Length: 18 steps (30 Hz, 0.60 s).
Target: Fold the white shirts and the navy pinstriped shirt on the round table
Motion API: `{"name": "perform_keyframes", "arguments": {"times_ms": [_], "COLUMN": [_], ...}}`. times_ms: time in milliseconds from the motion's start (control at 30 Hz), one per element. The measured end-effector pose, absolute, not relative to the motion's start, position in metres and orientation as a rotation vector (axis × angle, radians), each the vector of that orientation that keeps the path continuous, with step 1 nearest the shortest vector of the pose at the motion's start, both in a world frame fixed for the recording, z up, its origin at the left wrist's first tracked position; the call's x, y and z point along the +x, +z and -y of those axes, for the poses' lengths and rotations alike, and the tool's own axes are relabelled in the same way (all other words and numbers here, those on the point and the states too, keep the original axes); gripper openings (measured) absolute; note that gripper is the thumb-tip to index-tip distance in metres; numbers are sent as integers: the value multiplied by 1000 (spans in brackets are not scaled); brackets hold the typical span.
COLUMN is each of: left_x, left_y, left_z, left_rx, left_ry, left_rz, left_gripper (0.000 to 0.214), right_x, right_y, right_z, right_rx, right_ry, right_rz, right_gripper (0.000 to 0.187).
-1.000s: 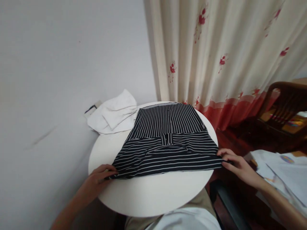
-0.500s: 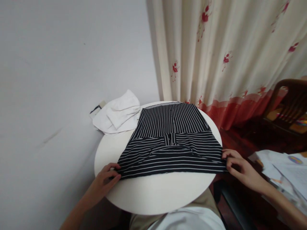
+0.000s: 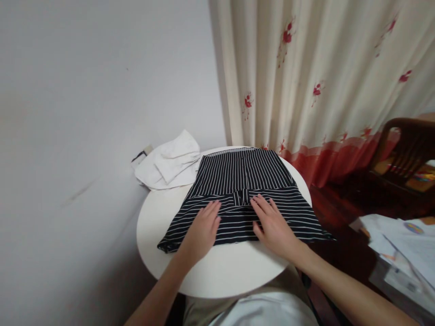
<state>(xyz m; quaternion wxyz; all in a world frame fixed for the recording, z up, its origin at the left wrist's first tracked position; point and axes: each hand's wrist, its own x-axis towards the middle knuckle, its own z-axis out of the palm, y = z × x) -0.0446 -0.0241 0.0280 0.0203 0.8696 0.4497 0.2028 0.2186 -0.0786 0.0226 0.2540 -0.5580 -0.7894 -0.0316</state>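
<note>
A black garment with white stripes point(image 3: 243, 170) lies spread over a round white table point(image 3: 231, 271). Its far part has stripes running lengthwise; the near part has crosswise stripes, with a small gathered knot at the middle. My left hand point(image 3: 202, 228) lies flat on the near part, left of the knot, fingers stretched out. On the other side of the knot, my right hand point(image 3: 273, 226) rests palm down with its fingers spread. Both hands touch the cloth without gripping it. The garment's lower right corner hangs past the table edge.
White folded cloth point(image 3: 173, 160) sits at the table's back left, against the wall point(image 3: 102, 90). A flowered curtain point(image 3: 288, 90) hangs behind. To the right are a wooden chair point(image 3: 404, 154) and a pile of papers point(image 3: 401, 244).
Both hands have let go of the garment's lower corners and moved inward, onto its middle. The near fold that gaped below the knot now looks flatter.
</note>
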Motion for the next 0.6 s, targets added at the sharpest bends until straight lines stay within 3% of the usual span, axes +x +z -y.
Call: {"name": "perform_keyframes", "arguments": {"times_ms": [233,600], "left_x": [11,1], "left_y": [7,-8], "left_z": [17,19], "left_rx": [2911,2954], "left_ry": [183,262], "left_rz": [-1134,-1091], "left_gripper": [58,66], "right_x": [194,206], "right_y": [-13,-31], "right_z": [57,62], "right_rx": [-1624,-1512], "right_ry": [-68,-150], "right_rz": [2295,2242], "right_gripper": [61,62]}}
